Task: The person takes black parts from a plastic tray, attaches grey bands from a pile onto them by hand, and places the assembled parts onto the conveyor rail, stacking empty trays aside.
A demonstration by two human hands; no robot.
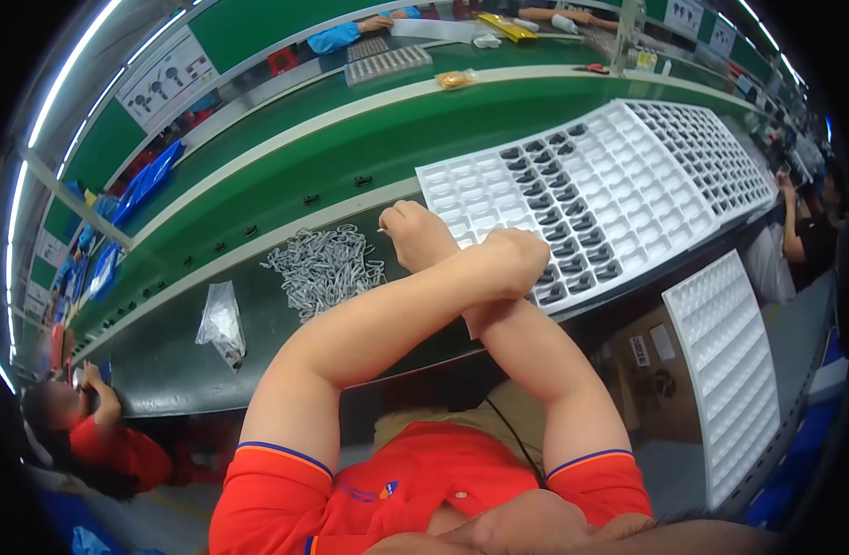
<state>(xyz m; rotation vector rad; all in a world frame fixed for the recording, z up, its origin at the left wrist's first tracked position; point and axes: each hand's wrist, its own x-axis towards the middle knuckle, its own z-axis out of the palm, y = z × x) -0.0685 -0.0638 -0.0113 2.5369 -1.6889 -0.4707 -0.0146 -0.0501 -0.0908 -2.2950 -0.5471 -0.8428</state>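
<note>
My forearms are crossed, the left one lying over the right. My right hand [417, 237] is closed in a pinch between the pile and the tray, with a small grey piece [382, 229] just showing at its fingertips. Beside it lies a heap of grey loop-shaped clips [322, 268] on the dark bench. My left hand [520, 259] is curled closed over the near part of a white moulded tray [619, 171]; its fingers and anything in them are hidden. Black parts [558, 208] fill several pockets in a band of this tray.
A clear plastic bag [223, 324] lies left of the clips. Small black parts [311, 199] are spaced along the green conveyor [387, 139]. Another filled tray [711, 157] adjoins at right; a white tray [730, 370] leans below by a cardboard box [660, 370]. Co-workers sit at both sides.
</note>
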